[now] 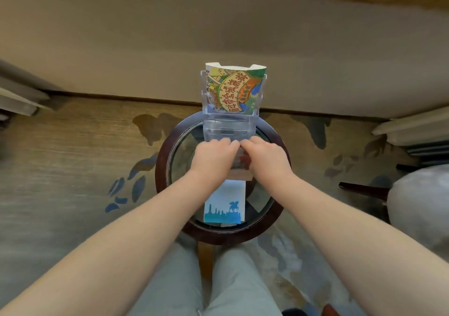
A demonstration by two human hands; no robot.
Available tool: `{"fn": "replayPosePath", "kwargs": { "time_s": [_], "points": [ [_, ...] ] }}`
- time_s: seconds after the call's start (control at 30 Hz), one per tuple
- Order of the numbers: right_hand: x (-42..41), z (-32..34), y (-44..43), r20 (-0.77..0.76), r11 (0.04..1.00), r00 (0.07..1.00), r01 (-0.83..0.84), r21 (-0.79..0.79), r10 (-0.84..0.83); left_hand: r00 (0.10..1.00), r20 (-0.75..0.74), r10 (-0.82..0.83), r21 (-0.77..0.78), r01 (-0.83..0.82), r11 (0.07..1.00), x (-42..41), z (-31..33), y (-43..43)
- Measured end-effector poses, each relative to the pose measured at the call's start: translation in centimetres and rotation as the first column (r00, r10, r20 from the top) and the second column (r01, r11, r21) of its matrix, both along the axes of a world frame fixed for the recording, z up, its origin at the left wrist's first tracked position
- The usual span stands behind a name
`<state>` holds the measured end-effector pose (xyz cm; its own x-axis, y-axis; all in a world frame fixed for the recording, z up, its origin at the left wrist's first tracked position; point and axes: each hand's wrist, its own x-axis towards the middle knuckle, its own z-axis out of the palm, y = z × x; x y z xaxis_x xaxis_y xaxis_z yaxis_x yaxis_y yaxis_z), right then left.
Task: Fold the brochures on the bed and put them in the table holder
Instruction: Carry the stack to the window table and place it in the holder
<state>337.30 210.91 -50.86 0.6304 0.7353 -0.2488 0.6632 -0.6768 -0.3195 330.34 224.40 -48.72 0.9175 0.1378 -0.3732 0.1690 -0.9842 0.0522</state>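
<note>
head view: a small round tabletop [272, 216] with a dark wooden rim and glass middle stands on patterned carpet [73, 157], close to the person's knees. at its far edge sits a clear plastic holder [228, 123] with stepped pockets. 1 colourful brochure [234, 87] stands upright in the back pocket, its top edge curling above the holder. the left hand [213, 156] and right hand [266, 156] meet just in front of the holder, knuckles up, fingers curled down and closed on a second brochure [224, 202]. its white lower part with a blue skyline print lies toward the person, over the glass. the upper part is hidden under the hands, so i cannot tell whether it has entered a pocket.
</note>
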Motion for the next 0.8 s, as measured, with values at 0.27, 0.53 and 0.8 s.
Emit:
{"fn": "replayPosePath", "kwargs": {
  "time_s": [0.27, 0.53, 0.8],
  "points": [
    [6.6, 5.1, 3.4, 0.104, 0.999, 0.994, 0.036, 0.027, -0.039, 0.982, 0.161, -0.103, 0.074, 0.092, 0.993, 6.4, 5.1, 4.2],
    [7.9, 4.9, 4.3, 0.052, 1.0, 0.999, 0.013, 0.001, -0.013, 0.984, 0.142, -0.11, 0.091, 0.097, 0.991, 7.7, 4.1, 5.0],
    [6.8, 0.4, 3.9, -0.071, 0.992, 0.996, 0.041, -0.117, -0.049, 0.996, 0.002, -0.085, 0.046, 0.085, 0.995, 8.0, -0.6, 4.4]
  ]
}}
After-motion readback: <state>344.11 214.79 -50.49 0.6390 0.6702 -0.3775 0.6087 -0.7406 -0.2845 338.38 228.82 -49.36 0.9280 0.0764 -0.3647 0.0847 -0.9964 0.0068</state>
